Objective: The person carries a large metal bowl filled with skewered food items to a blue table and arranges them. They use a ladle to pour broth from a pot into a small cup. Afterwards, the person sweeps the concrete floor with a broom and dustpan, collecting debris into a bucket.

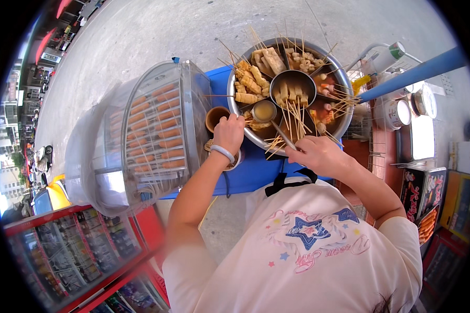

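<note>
Nearest the head camera is the person's white printed shirt [318, 261], filling the lower middle of the view, with both bare forearms reaching up from it toward a blue tabletop [256, 169].

On the far side of that tabletop stands a round metal pot [344, 112] split into compartments, packed with skewered food whose wooden sticks fan out over the rim. A smaller round bowl sits at its centre.

The left hand [230, 133], with a pale bracelet [223, 153] at the wrist, is closed around a small paper cup [264, 110] of brownish broth, held over the pot's near-left compartment. Just left of that hand a second, brown cup [215, 118] stands on the tabletop close to the pot's rim.

The right hand [318, 154] is curled shut on the handle of a metal ladle [284, 136] at the pot's near edge; the handle slants up and left toward the paper cup, and its bowl cannot be made out.

At the tabletop's left edge stands a roller grill [154, 130] under a clear curved cover, with rows of sausages. A blue pole [412, 73] crosses above the right edge.
</note>
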The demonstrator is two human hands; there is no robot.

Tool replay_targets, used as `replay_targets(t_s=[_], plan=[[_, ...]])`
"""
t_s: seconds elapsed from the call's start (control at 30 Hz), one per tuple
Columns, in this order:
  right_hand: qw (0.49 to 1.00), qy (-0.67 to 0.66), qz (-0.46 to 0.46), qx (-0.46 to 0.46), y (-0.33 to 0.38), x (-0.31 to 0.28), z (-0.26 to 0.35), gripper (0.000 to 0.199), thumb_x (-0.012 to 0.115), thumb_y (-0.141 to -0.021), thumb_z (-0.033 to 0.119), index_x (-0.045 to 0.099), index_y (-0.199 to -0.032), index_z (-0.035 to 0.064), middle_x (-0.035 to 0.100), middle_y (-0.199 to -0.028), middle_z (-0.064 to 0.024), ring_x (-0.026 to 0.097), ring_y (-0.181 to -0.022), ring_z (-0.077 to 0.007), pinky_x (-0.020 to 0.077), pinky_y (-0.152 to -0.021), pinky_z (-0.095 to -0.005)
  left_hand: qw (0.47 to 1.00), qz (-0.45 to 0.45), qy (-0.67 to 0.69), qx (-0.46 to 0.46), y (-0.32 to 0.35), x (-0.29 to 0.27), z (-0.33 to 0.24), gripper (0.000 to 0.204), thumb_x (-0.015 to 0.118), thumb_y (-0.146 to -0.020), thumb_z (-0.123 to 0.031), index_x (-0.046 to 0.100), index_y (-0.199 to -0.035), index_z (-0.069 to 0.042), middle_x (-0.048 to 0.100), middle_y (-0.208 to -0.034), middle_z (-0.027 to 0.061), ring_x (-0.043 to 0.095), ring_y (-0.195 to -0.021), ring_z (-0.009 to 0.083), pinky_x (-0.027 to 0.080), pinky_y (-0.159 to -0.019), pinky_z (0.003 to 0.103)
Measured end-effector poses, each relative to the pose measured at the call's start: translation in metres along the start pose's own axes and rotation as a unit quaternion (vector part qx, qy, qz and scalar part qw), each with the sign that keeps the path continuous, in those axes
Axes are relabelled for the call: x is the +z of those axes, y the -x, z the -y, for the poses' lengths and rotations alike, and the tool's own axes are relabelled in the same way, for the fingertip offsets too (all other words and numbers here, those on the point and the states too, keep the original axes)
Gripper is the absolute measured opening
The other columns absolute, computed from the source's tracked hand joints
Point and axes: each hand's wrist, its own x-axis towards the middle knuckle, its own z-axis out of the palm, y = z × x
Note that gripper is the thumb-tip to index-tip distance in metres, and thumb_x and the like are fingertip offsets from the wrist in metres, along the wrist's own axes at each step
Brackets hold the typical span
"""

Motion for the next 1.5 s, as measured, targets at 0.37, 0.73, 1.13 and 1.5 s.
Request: replay_targets(t_s=[0.37,0.73,1.13,1.5], plan=[[0.994,0.064,0.076,-0.049,0.0,-0.017,0.026,0.023,0.06,-0.071,0.008,0.055,-0.091,-0.0012,0.051,-0.081,-0.0097,0.058,-0.074,-0.0206,0.0519,-0.058,-0.0291,1.0,-0.004,-0.006,-0.02,0.005,0.0,-0.004,0.007,0.055,-0.08,-0.006,0.061,-0.082,-0.003,0.06,-0.081,0.0127,0.062,-0.077,0.0299,0.055,-0.063,0.035],[0.962,-0.018,-0.231,0.143,0.0,-0.034,-0.002,0.017,0.064,-0.079,-0.002,0.059,-0.094,0.0017,0.063,-0.086,-0.0105,0.064,-0.075,-0.024,0.0522,-0.064,-0.0334,0.992,-0.081,-0.083,0.04,0.021,0.012,-0.014,0.008,0.057,-0.077,-0.008,0.06,-0.084,-0.004,0.053,-0.077,0.008,0.058,-0.069,0.024,0.052,-0.057,0.03],[0.851,-0.22,-0.37,0.3,-0.007,-0.012,-0.035,0.015,0.054,-0.091,0.001,0.059,-0.105,-0.0011,0.064,-0.091,-0.0086,0.065,-0.082,-0.015,0.052,-0.075,-0.0257,0.991,-0.11,-0.075,0.033,0.024,0.014,-0.013,0.01,0.057,-0.075,-0.008,0.059,-0.085,-0.005,0.054,-0.08,0.007,0.056,-0.071,0.0229,0.051,-0.054,0.03],[0.861,-0.295,-0.311,0.273,-0.003,0.011,-0.036,0.016,0.049,-0.098,0.011,0.057,-0.102,-0.0023,0.061,-0.091,-0.0067,0.062,-0.079,-0.0119,0.0506,-0.074,-0.0244,0.996,-0.077,0.008,-0.049,0.026,0.017,-0.015,0.007,0.058,-0.074,-0.007,0.06,-0.08,-0.003,0.056,-0.079,0.0104,0.059,-0.073,0.0269,0.054,-0.056,0.033]])
